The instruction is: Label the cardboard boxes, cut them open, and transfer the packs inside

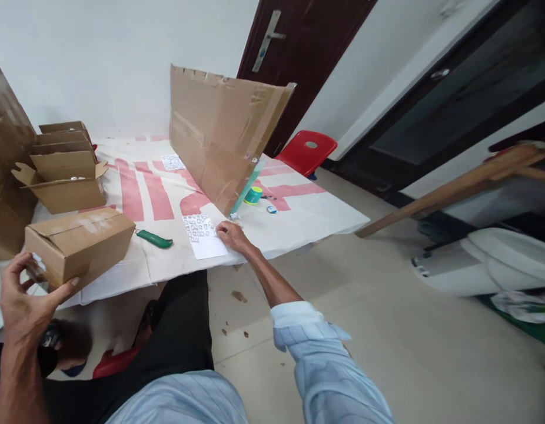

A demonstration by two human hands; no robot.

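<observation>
A closed cardboard box lies at the table's near left, tape along its top seam. My left hand grips its near left end, thumb on the front side and fingers round the far corner. A small white patch shows on that end beside the fingers. Farther right, a white sheet printed with rows of small dark marks lies at the table's front edge. My right hand is at the sheet's right edge, fingers pinched together; what is between the fingertips is too small to make out. Between box and sheet lies a green-handled cutter.
Open cardboard boxes stand in a row at the back left. A large upright cardboard panel rises behind the sheet. Right of it are a green tape roll and a small ring. A red chair stands beyond the table.
</observation>
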